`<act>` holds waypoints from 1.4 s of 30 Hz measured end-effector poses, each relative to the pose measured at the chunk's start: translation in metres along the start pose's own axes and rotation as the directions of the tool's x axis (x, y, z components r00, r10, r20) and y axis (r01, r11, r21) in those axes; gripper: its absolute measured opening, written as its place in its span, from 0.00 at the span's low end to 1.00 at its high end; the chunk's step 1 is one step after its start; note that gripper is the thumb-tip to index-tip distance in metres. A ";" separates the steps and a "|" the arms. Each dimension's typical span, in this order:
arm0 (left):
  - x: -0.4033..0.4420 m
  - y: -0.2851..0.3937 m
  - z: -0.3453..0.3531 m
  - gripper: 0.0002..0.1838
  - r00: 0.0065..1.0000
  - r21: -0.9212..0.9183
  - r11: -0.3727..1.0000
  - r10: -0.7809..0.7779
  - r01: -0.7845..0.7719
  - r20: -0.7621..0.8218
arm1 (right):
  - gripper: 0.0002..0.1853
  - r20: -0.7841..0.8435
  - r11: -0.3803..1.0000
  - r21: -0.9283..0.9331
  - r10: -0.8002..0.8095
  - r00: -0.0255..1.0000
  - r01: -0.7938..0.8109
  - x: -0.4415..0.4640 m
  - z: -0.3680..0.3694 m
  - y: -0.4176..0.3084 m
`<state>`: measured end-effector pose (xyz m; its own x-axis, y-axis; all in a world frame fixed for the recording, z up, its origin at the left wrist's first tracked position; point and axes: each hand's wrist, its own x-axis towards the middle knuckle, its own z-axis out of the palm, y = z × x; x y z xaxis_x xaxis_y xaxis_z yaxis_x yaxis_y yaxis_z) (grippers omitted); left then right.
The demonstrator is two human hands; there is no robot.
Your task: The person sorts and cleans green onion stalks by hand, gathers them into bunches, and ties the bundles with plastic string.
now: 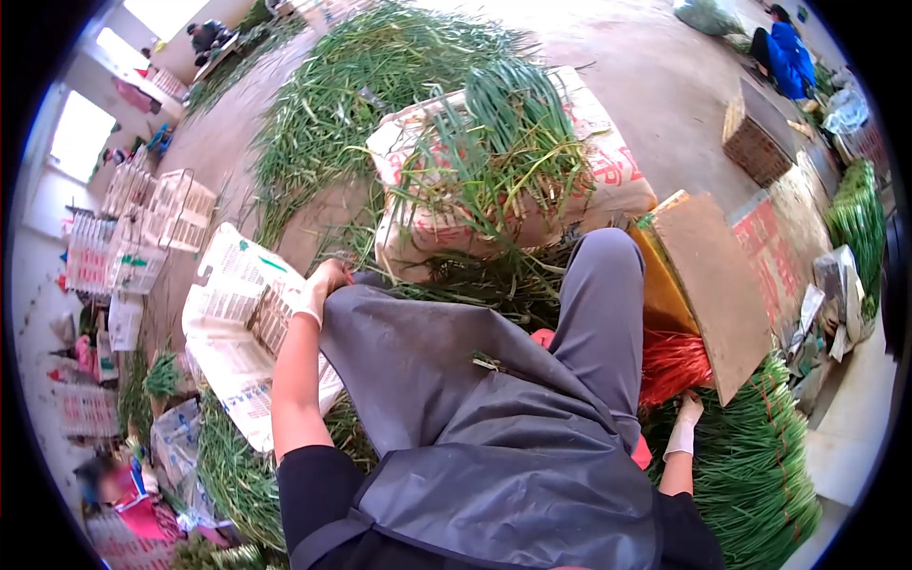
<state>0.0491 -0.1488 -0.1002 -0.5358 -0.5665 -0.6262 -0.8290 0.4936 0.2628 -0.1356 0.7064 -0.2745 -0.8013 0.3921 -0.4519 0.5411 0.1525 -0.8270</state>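
Observation:
My left hand (pixel 328 282), with a pale covering at the wrist, is at the edge of the grey apron (pixel 418 328) over my left knee. Its fingers are curled, and whatever may be inside them is hidden. Low on the right, my right hand (pixel 689 410), also pale-covered at the wrist, reaches to the lower ends of a bunch of thin red ties (pixel 674 366). Its fingers look closed there. Tied green stalks (pixel 750 465) lie beside and under that hand. Ahead of my knees, loose long green stalks (pixel 513 142) rest on a white sack-covered block (pixel 608 142).
A large heap of green stalks (pixel 332 123) covers the floor ahead. An opened printed carton (pixel 237 313) lies left. A cardboard box (pixel 712 285) stands by my right knee. Plastic crates (pixel 180 209) are stacked at left. A person in blue (pixel 790 59) sits far right; another person (pixel 209 40) sits far left.

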 end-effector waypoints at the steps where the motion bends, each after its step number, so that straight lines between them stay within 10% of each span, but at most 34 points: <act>1: 0.003 -0.005 0.002 0.12 0.999 -0.007 0.999 -0.036 0.036 -0.038 | 0.07 0.005 0.998 -0.008 -0.060 0.998 0.060 0.008 0.001 0.007; 6: -0.020 -0.029 -0.023 0.03 0.726 0.195 0.977 0.197 -0.089 -0.659 | 0.05 -0.100 0.991 0.127 0.047 0.994 -0.034 0.023 0.025 0.007; 12: -0.054 0.004 -0.020 0.07 0.831 0.093 0.996 0.065 -0.015 -0.552 | 0.04 0.010 0.992 -0.111 0.062 0.998 -0.061 0.013 0.000 0.008; 16: -0.058 0.080 -0.012 0.12 0.847 -0.074 0.975 0.145 -0.212 -0.512 | 0.09 -0.129 0.884 -0.390 -0.329 0.936 0.257 0.002 -0.029 0.020; 18: -0.058 0.131 -0.011 0.15 0.891 -0.187 0.931 0.218 -0.312 -0.398 | 0.10 -0.018 0.590 -0.758 -0.446 0.895 0.278 -0.044 -0.035 -0.026; 22: -0.009 0.204 0.009 0.36 0.878 -0.130 0.934 0.256 -0.332 -0.405 | 0.09 0.020 0.694 -0.710 -0.148 0.989 0.118 -0.096 -0.027 -0.062; 24: 0.002 0.240 0.012 0.51 0.874 -0.094 0.953 0.223 -0.289 -0.432 | 0.11 0.397 -0.040 -0.916 0.048 0.917 0.399 -0.112 -0.028 -0.033; 26: 0.017 0.261 0.016 0.55 0.888 -0.159 0.967 0.109 -0.199 -0.446 | 0.12 0.409 -0.177 -0.875 0.227 0.884 0.450 -0.152 -0.029 -0.045; 28: 0.027 0.279 0.021 0.60 0.890 -0.236 0.966 -0.019 -0.101 -0.456 | 0.13 0.327 0.467 -0.873 0.348 0.879 0.140 -0.164 -0.037 -0.145; 31: 0.048 0.296 0.039 0.63 0.823 -0.314 0.944 -0.101 -0.098 -0.559 | 0.14 0.121 0.925 -0.316 -0.182 0.976 0.211 -0.170 -0.032 -0.278; 34: 0.073 0.323 0.069 0.58 0.610 -0.058 0.986 0.049 -0.155 -0.791 | 0.14 0.067 0.942 0.158 -0.309 0.949 0.295 -0.120 -0.038 -0.323; 35: 0.075 0.333 0.068 0.42 0.747 -0.127 0.972 0.067 -0.200 -0.662 | 0.15 0.101 0.934 0.247 -0.289 0.952 0.257 -0.096 -0.038 -0.323; 38: 0.098 0.364 0.082 0.29 0.620 -0.527 0.699 -0.152 -0.483 -0.770 | 0.15 0.265 0.903 0.422 -0.201 0.943 0.074 0.015 -0.030 -0.277; 40: 0.110 0.374 0.080 0.27 0.767 -0.628 0.689 -0.163 -0.362 -0.620 | 0.13 0.168 0.932 0.361 -0.021 0.985 -0.042 0.050 -0.003 -0.237; 42: 0.111 0.389 0.088 0.21 0.569 -0.498 0.595 -0.081 -0.631 -0.818 | 0.17 0.227 0.958 -0.213 0.238 0.944 -0.190 0.064 0.008 -0.214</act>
<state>-0.3189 0.0382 -0.1320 -0.3688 -0.9024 0.2230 -0.2344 0.3224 0.9171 -0.3045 0.6915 -0.1292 -0.6861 0.2005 -0.6994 0.7252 0.2647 -0.6356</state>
